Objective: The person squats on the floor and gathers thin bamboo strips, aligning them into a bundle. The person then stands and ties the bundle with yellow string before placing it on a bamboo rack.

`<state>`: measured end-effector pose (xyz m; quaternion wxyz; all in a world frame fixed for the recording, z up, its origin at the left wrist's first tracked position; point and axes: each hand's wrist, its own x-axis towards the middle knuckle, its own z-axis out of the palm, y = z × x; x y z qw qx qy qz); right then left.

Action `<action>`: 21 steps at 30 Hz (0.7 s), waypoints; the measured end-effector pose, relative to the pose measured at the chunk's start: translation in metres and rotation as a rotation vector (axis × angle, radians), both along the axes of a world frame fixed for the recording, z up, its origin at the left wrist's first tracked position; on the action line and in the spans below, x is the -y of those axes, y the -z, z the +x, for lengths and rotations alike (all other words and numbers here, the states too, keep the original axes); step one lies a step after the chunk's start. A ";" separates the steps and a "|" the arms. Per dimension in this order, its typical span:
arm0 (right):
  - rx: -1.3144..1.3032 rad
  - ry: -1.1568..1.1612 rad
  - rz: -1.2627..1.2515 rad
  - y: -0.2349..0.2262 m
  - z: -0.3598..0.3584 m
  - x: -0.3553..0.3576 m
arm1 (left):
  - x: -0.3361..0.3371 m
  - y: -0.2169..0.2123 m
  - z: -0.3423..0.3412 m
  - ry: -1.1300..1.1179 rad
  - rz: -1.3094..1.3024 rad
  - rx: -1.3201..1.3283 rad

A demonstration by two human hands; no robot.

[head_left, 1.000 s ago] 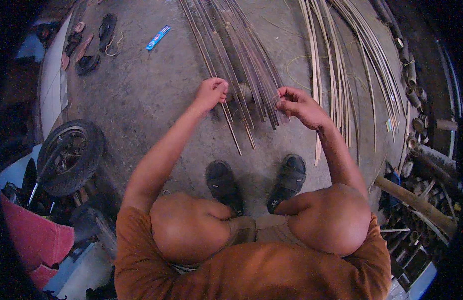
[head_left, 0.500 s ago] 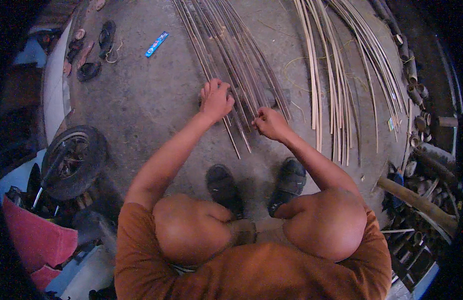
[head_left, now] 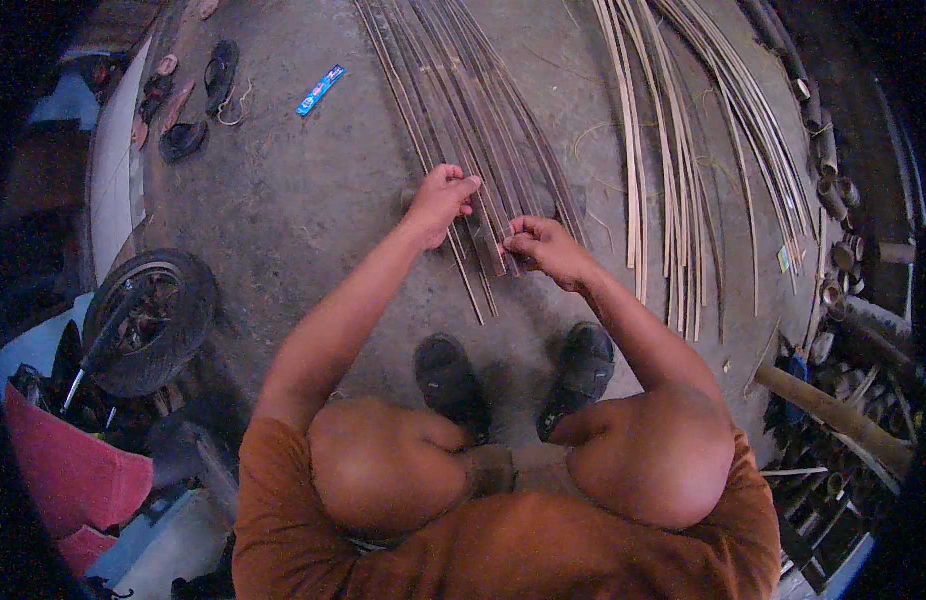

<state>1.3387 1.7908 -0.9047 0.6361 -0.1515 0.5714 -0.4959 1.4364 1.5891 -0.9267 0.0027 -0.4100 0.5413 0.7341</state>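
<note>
I see the right hand (head_left: 543,250) pinching dark strips (head_left: 457,75) by their near ends, above the floor (head_left: 313,200). Farther up, the left hand (head_left: 446,205) curls over them; I can't tell if it grips. They look light, bendy, maybe splintery: hold near ends gently. They run long, away and leftward.

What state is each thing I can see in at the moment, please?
Dark strips, spread out lengthwise
Left hand, curled over the dark strips; grip unclear
Right hand, pinched at their near ends
Pale strips, lying in loose groups
Blue packet, lying flat
Wheel, tyre fitted
Dark sandals, worn
</note>
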 end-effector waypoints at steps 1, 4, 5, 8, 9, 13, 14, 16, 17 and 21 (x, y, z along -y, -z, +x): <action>-0.019 -0.003 0.003 -0.004 -0.001 0.000 | -0.002 -0.005 -0.001 -0.019 0.059 -0.036; -0.045 0.029 -0.006 -0.004 -0.001 -0.001 | -0.008 -0.015 -0.004 -0.034 0.091 -0.078; -0.049 0.047 -0.012 -0.003 -0.001 -0.001 | -0.009 -0.018 -0.005 -0.033 0.078 -0.081; -0.127 0.001 -0.032 -0.006 -0.003 -0.001 | -0.012 -0.017 -0.004 -0.028 0.067 -0.113; -0.120 0.011 -0.030 -0.008 -0.003 -0.001 | -0.012 -0.017 -0.003 -0.021 0.066 -0.123; -0.107 0.006 -0.038 -0.012 -0.002 0.001 | -0.011 -0.017 -0.002 -0.025 0.062 -0.139; -0.107 -0.006 -0.044 -0.012 -0.003 0.001 | -0.011 -0.017 -0.002 -0.032 0.061 -0.137; -0.181 -0.066 -0.005 -0.014 -0.004 0.000 | -0.014 -0.024 -0.004 -0.031 0.072 -0.129; -0.219 -0.094 0.015 -0.016 -0.006 -0.002 | -0.015 -0.027 -0.005 -0.028 0.078 -0.126; -0.117 0.029 0.002 -0.063 -0.042 -0.008 | 0.019 -0.004 0.004 0.055 -0.427 0.048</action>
